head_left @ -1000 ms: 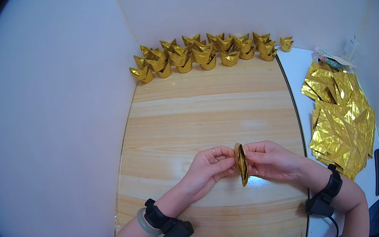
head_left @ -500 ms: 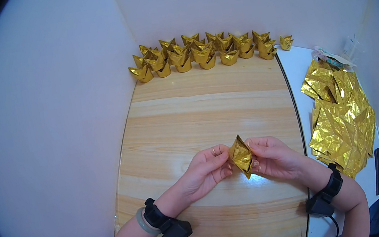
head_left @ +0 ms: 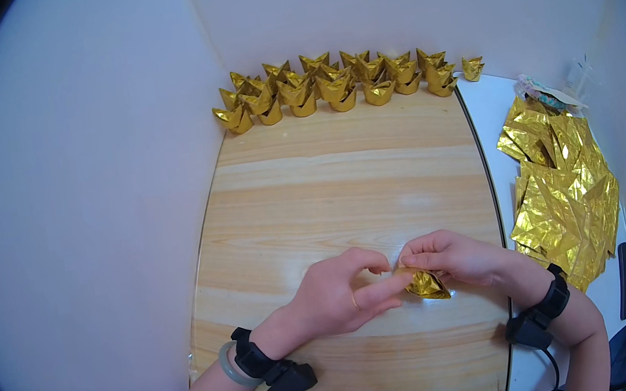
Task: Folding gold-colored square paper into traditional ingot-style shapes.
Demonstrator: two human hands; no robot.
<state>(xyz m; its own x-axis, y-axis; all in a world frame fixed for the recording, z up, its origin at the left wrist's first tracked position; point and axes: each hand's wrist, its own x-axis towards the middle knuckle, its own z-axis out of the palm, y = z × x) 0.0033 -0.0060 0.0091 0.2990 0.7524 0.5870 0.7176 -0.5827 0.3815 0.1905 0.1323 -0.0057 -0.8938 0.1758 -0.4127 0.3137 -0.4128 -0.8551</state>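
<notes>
My right hand (head_left: pixel 452 257) pinches a folded gold foil-paper ingot (head_left: pixel 428 286) above the wooden board, low and right of its middle. The ingot is tilted, with one pointed end toward the lower right. My left hand (head_left: pixel 344 292) has come up beside it with fingers apart. One of its digits reaches across to the ingot's upper left edge, while a curled finger stays clear of the paper. My right hand's lower fingers are partly hidden behind the ingot.
Finished gold paper ingots (head_left: pixel 338 93) stand in rows along the board's (head_left: pixel 309 172) far edge. Another small ingot (head_left: pixel 473 68) sits apart at the far right. Gold foil sheets (head_left: pixel 563 190) lie piled on the white table (head_left: pixel 482 109). Walls rise left and behind.
The ingot has turned from upright between both hands to tilted toward the lower right. My left hand has loosened its pinch and spread its fingers; my right hand keeps hold.
</notes>
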